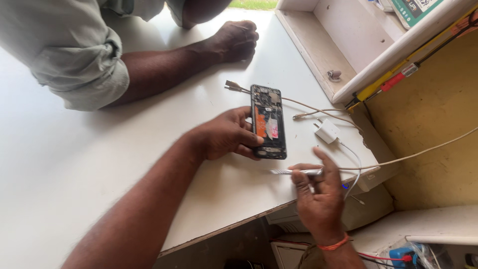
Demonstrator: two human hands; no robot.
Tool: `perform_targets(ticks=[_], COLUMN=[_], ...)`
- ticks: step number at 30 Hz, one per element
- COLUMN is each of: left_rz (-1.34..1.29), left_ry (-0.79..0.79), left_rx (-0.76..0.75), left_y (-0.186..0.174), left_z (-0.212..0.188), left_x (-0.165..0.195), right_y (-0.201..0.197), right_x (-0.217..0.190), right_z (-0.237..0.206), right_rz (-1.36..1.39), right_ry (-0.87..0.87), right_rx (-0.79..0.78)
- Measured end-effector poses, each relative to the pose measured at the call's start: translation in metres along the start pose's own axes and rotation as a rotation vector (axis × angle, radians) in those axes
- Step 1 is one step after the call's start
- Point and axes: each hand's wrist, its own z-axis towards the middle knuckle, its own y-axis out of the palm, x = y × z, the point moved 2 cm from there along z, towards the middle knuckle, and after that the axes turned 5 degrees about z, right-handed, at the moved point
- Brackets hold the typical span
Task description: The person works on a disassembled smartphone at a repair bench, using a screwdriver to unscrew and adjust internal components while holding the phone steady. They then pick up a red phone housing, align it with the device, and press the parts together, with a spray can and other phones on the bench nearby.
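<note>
A white table (99, 164) fills most of the view, and across it a second person in a pale rolled sleeve (74, 60) rests a forearm with a loosely closed fist (236, 40). Near the table's right edge lies an opened phone (269, 122), back cover off and insides showing, which the wearer's left hand (224, 134) steadies with fingers curled against its left side. Just below it, the right hand (318, 197) pinches thin metal tweezers (296, 171) between thumb and fingers, tip pointing left, with a white charger plug (327, 130) and cables (318, 110) close by.
</note>
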Motion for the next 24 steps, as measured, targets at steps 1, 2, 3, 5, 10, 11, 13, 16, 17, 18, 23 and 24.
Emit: perform_targets(ticks=[1,2,3,5,10,11,13,16,17,18,23,24], left_rz=[0.028,0.031,0.036,0.043,0.038,0.044,0.056,0.061,0.066,0.072,0.124,0.131], left_ry=[-0.003,0.001,0.006,0.009,0.005,-0.002,-0.018,-0.006,-0.009,-0.01,-0.009,-0.025], left_rx=[0.003,0.016,0.032,0.068,0.106,0.099,0.086,0.033,0.02,0.007,0.02,0.066], left_y=[-0.003,-0.006,-0.01,-0.015,-0.011,-0.009,-0.005,0.003,0.006,0.007,-0.001,-0.005], left_z=[-0.003,-0.005,-0.008,-0.017,-0.018,-0.017,-0.015,-0.012,-0.012,-0.011,-0.012,-0.012], left_x=[0.004,0.009,0.014,0.019,0.02,0.019,0.015,0.012,0.011,0.011,0.015,0.016], right_y=[0.001,0.001,-0.002,-0.012,-0.033,-0.033,-0.028,-0.013,-0.008,-0.002,0.006,0.004], right_x=[0.003,0.006,0.01,0.018,0.012,0.007,0.005,0.001,0.0,-0.002,-0.001,0.001], right_z=[-0.002,-0.004,-0.002,0.006,0.035,0.04,0.047,0.052,0.052,0.052,0.047,0.047], right_rz=[0.05,0.102,0.247,0.535,0.867,0.905,0.6,0.355,0.309,0.306,0.311,0.303], right_ry=[0.036,0.07,0.149,0.313,0.29,0.223,0.515,0.803,0.874,0.87,0.831,0.822], right_rx=[-0.008,-0.017,0.087,0.298,0.268,0.169,0.055,-0.106,-0.158,-0.166,-0.182,-0.194])
